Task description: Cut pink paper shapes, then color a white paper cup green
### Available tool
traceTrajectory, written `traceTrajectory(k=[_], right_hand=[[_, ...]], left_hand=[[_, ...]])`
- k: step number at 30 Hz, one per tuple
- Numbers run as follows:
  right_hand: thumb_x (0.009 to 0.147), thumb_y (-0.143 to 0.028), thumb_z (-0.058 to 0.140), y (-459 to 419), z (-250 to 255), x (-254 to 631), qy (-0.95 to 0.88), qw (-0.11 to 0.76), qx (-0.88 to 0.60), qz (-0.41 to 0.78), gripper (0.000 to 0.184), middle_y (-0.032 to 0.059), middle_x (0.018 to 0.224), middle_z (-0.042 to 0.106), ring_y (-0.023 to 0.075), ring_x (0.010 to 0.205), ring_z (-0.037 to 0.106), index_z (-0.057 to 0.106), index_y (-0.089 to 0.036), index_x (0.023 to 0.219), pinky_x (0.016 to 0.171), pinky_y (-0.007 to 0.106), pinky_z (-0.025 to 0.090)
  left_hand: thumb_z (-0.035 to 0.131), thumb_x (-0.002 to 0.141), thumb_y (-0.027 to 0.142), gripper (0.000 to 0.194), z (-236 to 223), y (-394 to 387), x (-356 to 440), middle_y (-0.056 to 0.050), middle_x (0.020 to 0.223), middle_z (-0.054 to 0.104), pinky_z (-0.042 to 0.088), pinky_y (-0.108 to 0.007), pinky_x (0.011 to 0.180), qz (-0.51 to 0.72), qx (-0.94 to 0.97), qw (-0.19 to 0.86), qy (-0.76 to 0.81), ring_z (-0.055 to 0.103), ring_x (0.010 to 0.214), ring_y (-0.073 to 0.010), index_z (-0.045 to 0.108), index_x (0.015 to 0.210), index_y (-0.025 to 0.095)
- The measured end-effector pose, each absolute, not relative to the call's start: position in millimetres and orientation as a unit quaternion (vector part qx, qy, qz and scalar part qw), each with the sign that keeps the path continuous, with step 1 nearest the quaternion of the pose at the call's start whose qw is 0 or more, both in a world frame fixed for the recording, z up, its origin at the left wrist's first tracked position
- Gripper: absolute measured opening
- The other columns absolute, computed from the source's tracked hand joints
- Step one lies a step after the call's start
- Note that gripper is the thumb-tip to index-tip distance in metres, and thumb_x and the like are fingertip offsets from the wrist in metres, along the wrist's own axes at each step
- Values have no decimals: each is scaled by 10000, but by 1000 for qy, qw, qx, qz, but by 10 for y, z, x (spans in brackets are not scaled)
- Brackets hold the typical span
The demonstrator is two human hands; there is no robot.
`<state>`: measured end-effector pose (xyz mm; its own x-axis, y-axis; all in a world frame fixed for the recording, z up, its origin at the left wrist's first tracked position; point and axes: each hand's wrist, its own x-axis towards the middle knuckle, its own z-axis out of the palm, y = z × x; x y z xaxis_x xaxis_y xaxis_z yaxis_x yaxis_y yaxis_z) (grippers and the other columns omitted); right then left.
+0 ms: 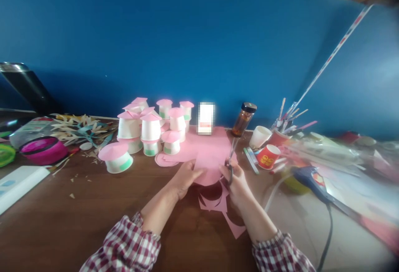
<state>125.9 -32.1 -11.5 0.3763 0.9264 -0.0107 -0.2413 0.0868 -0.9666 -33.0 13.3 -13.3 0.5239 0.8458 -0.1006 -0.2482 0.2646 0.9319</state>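
Note:
My left hand [187, 176] pinches the left edge of a pink paper sheet [209, 169], whose near edge is rounded. At the sheet's right side, my right hand [235, 179] is closed around the handles of a pair of scissors [231, 168], blades pointing away from me. Whether the blades are on the paper I cannot tell. Curved pink paper scraps [215, 201] lie on the table below the sheet. Beyond it is a larger pink sheet [190, 145]. Left of my hands stand several white paper cups [151, 129] with pink paper tops, some stacked.
On the right are a brown bottle [245, 120], a white cup [260, 137], a red cup [268, 157], a pot of brushes and a blue glue gun [307, 178] with its cord. Leftward lie cut paper strips [82, 128], a magenta container [44, 150] and a white power strip [21, 186].

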Motion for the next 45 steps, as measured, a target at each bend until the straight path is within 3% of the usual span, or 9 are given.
traceTrajectory(k=[9,13,16,24,29,34,38,45], right_hand=[[664,-319,743,-309,-89,1264,-302,678,-507,439,255,-47,585,504,89,507,467,527,-185,683,429,180,364],[683,-345,726,-293,-98,1275,-265,696,-511,429,261,-41,570,522,81,454,452,518,-189,692,381,177,336],[686,-356,728,-296,-106,1245,-293,700,-518,394,264,-41,569,530,83,471,466,530,-182,698,410,181,372],[666,-328,734,-293,-100,1183,-340,710,-515,339,249,-45,610,541,90,538,480,543,-177,720,496,199,412],[639,-365,758,-251,-158,1171,-378,690,-521,331,309,-51,584,524,92,520,479,514,-179,669,502,213,415],[717,-496,684,-252,-192,1186,-408,660,-531,341,356,-38,582,536,113,502,521,527,-178,753,492,233,441],[723,-477,681,-262,-202,1211,-444,623,-556,325,339,-14,580,562,120,498,524,571,-161,774,452,211,399],[718,-422,662,-268,-219,1224,-502,549,-611,272,248,-14,583,599,146,532,548,618,-185,775,471,215,375]], left_hand=[[715,718,387,295,-127,42,-211,-40,784,667,513,-271,632,431,356,766,318,621,684,-145,648,901,166],[766,675,332,281,-133,4,-179,-42,812,644,515,-253,640,404,387,768,311,611,712,-129,636,838,144],[768,672,332,321,-160,-16,-147,-43,787,639,502,-235,616,404,401,756,322,601,659,-110,645,890,130],[773,656,338,279,-197,-23,-91,-46,669,645,485,-235,584,450,376,729,355,590,587,-112,632,725,107],[783,645,324,315,-219,-53,-74,-65,748,686,500,-263,623,472,391,715,337,618,636,-139,689,842,96],[799,624,255,280,-177,-79,-72,-65,707,692,497,-237,560,499,348,725,323,609,578,-125,696,818,82],[808,597,201,219,-161,-33,-140,-50,636,676,498,-210,529,526,292,736,311,615,571,-123,685,732,81],[774,630,173,182,-188,61,-287,-12,657,669,494,-150,528,559,255,722,317,609,583,-83,665,761,109]])
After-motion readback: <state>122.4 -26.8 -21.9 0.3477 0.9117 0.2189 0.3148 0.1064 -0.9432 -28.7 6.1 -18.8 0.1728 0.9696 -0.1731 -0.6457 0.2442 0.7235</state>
